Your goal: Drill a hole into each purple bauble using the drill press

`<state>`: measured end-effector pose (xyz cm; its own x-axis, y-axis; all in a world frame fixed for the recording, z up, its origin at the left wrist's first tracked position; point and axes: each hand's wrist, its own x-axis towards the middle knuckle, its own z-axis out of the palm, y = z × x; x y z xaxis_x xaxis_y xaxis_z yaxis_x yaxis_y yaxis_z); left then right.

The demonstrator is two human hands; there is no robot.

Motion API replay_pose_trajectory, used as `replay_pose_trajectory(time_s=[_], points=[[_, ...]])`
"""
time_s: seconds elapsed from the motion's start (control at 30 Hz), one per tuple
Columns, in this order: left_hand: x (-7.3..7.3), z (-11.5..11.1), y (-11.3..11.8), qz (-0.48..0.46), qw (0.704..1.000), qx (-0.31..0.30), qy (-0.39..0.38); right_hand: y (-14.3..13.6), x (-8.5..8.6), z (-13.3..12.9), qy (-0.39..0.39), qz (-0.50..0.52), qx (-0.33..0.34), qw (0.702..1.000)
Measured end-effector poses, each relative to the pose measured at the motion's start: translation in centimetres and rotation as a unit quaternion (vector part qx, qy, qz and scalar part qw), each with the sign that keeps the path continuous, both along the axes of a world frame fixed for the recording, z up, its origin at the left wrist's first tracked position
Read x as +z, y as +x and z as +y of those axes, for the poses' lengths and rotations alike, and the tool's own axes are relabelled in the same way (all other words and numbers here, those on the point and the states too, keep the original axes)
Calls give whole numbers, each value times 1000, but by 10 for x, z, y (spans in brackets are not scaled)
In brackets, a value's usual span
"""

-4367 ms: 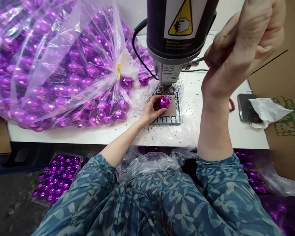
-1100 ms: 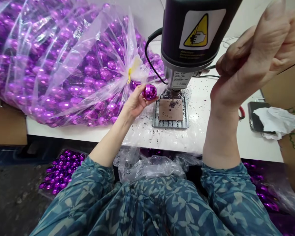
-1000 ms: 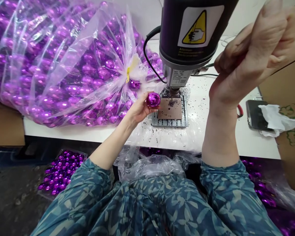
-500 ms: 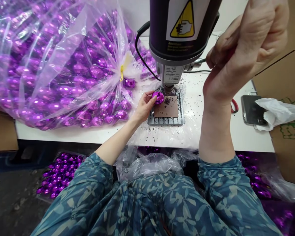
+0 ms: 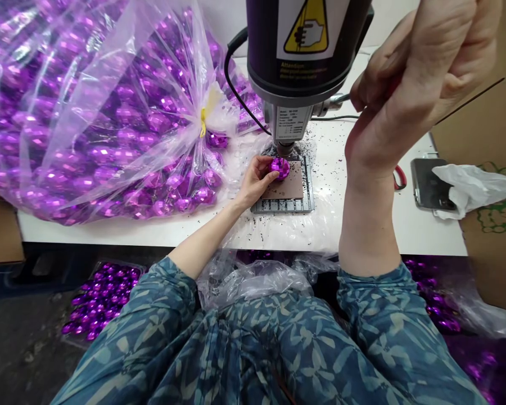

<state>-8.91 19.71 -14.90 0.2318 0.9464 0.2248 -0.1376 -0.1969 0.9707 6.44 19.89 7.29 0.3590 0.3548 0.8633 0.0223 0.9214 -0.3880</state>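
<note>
Between the thumb and fingers of my left hand [image 5: 259,179] is a shiny purple faceted ball [image 5: 280,168]. The ball is over a brown square board [image 5: 289,188] on the slotted metal base [image 5: 308,194] of a bench drill press [image 5: 295,73]. Just above the ball is the drill's lower end [image 5: 285,148]; the tip is hidden. My right hand [image 5: 425,73] is raised at the right, closed round the drill press lever [image 5: 341,98], whose grip the fingers mostly cover. Dark shavings lie around the base.
A tied clear bag of purple balls [image 5: 109,129] fills the table's left side. At the right are a black phone [image 5: 430,183], crumpled white plastic [image 5: 468,185], a red-handled tool [image 5: 400,177] and a cardboard box [image 5: 497,253]. A tray of purple balls [image 5: 105,298] sits below left.
My left hand has moved the purple ball a little to the right, over the board and under the drill. My right hand still grips the lever. The whole view has shifted slightly.
</note>
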Motion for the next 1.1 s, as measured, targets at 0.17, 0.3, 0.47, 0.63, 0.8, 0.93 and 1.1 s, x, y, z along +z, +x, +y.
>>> replay_pose_trajectory(time_s=[0.17,0.3,0.47,0.63,0.8,0.93,1.1], points=[[-3,1,5,0,1000,-14,22,-1,0,1,-8,22,36,999],[-4,-2,5,22,999,-29,35,-2,0,2,-2,39,52,998],[-2,-11,1,59,996,-39,54,0,-1,0,-1,11,27,1000],[-4,-11,-1,96,991,-16,92,1,-4,-2,-3,-5,26,1000],[-9,-7,-2,112,984,-14,140,-2,-10,-11,-27,42,-12,999],[-11,-7,-2,103,986,-22,132,-4,-18,-17,-15,35,-34,999],[-12,-7,-2,91,987,-26,133,-4,-28,-15,17,31,-49,998]])
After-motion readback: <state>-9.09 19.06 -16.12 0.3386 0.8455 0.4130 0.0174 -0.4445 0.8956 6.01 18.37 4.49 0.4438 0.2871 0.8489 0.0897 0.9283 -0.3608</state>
